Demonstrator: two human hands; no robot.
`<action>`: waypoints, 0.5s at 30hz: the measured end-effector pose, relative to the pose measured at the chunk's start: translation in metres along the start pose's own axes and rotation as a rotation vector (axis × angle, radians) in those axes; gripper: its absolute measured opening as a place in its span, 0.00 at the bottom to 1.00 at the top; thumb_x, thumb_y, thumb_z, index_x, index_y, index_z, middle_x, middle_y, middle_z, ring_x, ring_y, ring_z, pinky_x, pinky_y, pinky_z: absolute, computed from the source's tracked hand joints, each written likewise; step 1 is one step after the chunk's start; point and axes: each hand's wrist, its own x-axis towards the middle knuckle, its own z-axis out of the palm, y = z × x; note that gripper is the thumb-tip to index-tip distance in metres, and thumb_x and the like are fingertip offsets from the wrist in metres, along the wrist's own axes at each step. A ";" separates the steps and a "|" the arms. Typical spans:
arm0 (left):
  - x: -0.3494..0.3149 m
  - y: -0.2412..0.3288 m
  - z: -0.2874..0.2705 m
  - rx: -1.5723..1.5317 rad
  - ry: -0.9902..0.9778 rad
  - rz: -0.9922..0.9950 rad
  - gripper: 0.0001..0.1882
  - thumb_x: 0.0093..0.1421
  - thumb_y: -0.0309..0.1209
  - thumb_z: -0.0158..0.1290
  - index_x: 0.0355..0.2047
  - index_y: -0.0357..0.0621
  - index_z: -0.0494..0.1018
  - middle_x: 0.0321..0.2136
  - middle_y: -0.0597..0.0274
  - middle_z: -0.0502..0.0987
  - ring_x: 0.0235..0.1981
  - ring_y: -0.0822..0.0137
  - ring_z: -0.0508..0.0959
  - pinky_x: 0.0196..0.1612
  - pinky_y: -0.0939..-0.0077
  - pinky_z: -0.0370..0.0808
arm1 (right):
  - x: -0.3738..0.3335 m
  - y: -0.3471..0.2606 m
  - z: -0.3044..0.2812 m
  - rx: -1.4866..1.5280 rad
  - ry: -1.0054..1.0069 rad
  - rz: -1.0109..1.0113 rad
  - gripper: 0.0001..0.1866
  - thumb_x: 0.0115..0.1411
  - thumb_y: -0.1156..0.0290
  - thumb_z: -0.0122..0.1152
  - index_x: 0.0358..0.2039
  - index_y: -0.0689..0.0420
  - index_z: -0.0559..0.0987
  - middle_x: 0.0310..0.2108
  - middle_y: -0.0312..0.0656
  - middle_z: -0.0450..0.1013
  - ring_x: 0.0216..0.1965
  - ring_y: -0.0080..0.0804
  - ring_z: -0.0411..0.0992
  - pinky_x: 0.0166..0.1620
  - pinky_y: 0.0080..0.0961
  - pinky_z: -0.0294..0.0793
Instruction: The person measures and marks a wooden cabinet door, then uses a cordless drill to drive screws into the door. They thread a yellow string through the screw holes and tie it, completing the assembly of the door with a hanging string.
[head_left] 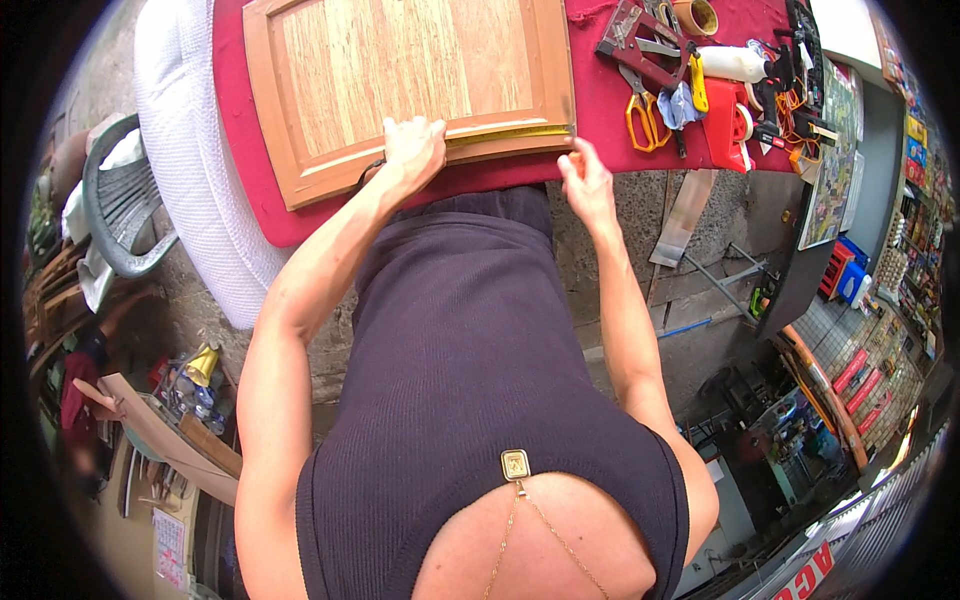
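Note:
A wooden cabinet door with a pale grained panel and brown frame lies on the red cloth. Along its near rail runs a yellow tape measure blade. My left hand rests on that rail at the blade's left end, fingers apart and pressed down. Something dark shows beside the left wrist; I cannot tell what it is. At the door's near right corner, by the blade's other end, is my right hand. Its fingers are bent together around a small orange thing, mostly hidden.
Right of the door lie orange-handled scissors, a dark red corner clamp, a white bottle and a red tape dispenser. A white quilted mattress borders the table's left, with a grey plastic chair beyond.

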 end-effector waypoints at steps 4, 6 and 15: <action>-0.004 0.000 0.001 0.000 0.031 0.017 0.11 0.56 0.31 0.46 0.37 0.47 0.74 0.30 0.50 0.77 0.33 0.51 0.78 0.40 0.52 0.63 | -0.053 -0.036 0.000 -0.330 -0.173 -0.074 0.23 0.60 0.63 0.54 0.57 0.44 0.67 0.35 0.49 0.75 0.38 0.49 0.75 0.41 0.43 0.73; -0.004 0.001 -0.002 0.005 0.023 0.022 0.10 0.56 0.31 0.46 0.36 0.46 0.74 0.30 0.50 0.77 0.32 0.51 0.78 0.40 0.51 0.63 | -0.063 -0.032 0.009 -0.363 -0.189 -0.153 0.23 0.61 0.66 0.53 0.57 0.43 0.66 0.33 0.48 0.73 0.36 0.49 0.74 0.39 0.44 0.73; -0.008 0.004 0.001 0.040 0.053 0.019 0.07 0.55 0.30 0.46 0.32 0.46 0.73 0.28 0.52 0.76 0.29 0.54 0.79 0.44 0.48 0.62 | -0.059 -0.035 0.033 -0.500 -0.144 -0.256 0.19 0.61 0.64 0.53 0.53 0.44 0.70 0.25 0.48 0.70 0.24 0.51 0.72 0.27 0.45 0.72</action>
